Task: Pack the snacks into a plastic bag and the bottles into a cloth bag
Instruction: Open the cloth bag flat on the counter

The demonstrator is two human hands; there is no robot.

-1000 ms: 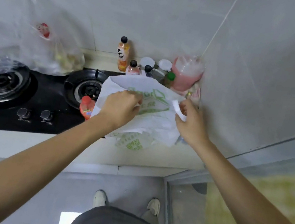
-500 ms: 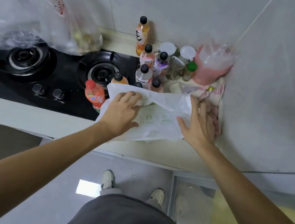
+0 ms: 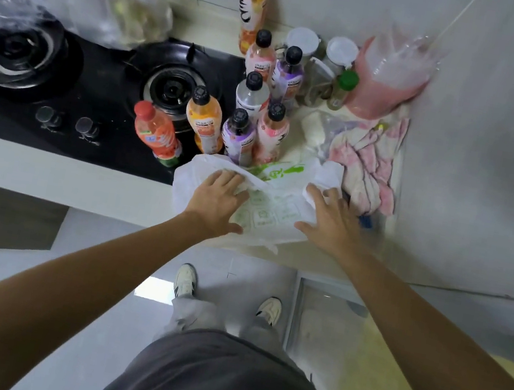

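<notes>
Below, both hands lay flat, fingers spread, left hand and right hand pressing white green-printed plastic bag at table edge, before bottles. Bag looked thin, limp, slippery; best pinched at mouth.

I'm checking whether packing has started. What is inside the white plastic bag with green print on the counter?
Nothing shows inside the white plastic bag with green print: it lies flattened, the left hand and right hand resting on it. Its opaque film hides any contents.
</notes>
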